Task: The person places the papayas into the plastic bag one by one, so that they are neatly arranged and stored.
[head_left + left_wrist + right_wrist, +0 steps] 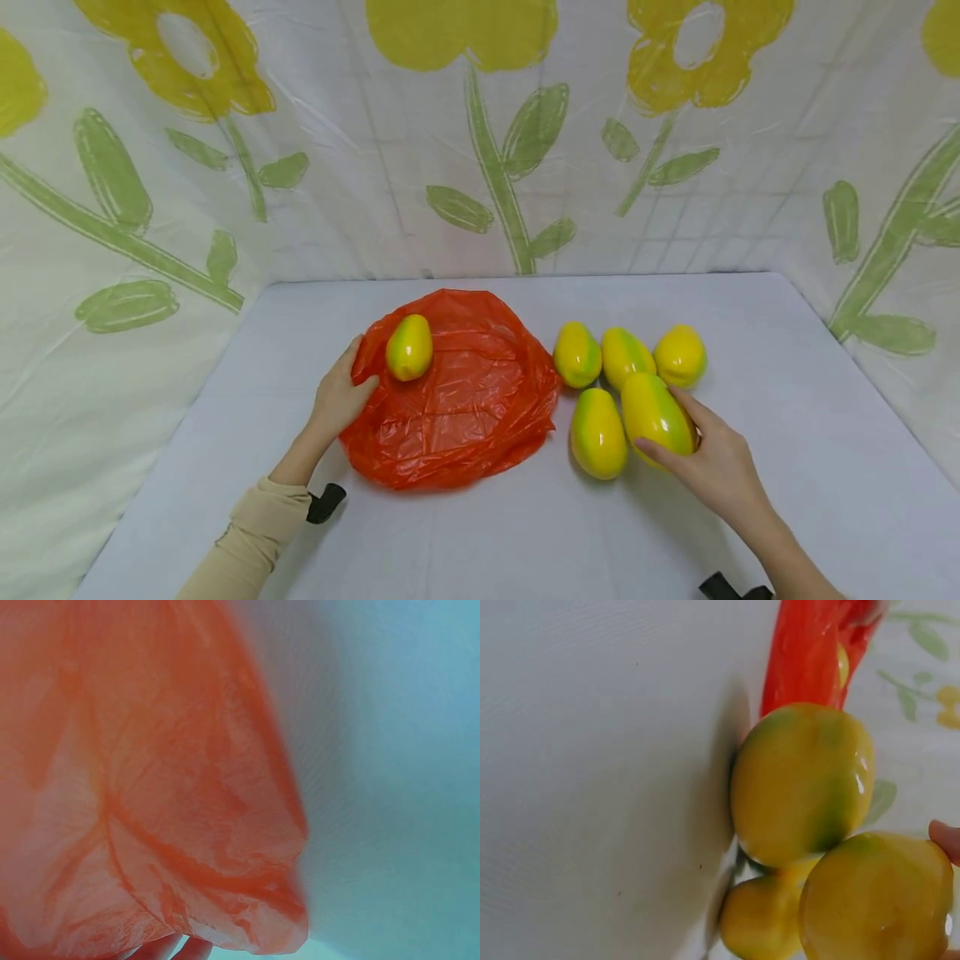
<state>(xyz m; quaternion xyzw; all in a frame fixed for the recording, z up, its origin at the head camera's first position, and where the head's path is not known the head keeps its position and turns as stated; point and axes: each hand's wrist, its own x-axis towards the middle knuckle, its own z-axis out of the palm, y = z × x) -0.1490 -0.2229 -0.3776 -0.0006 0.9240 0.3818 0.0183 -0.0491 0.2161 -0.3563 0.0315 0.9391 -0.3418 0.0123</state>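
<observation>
A red plastic bag (480,417) lies spread on the table, with one yellow-green papaya (410,347) on its upper left part. My left hand (341,400) grips the bag's left edge, thumb on the near side; in the left wrist view the red film (172,787) hides most of the fingers. My right hand (716,462) holds a papaya (654,417) between thumb and fingers, right of the bag. That held papaya (877,900) also shows at lower right in the right wrist view. Close to it is a loose papaya (598,433), apart from my fingers.
Behind the held fruit sit more papayas: one (577,355) beside the bag's right edge, one (626,357) in the middle and one (680,356) farther right. They stand on a white-covered table (510,542). A flower-patterned sheet (337,192) hangs behind and at the sides.
</observation>
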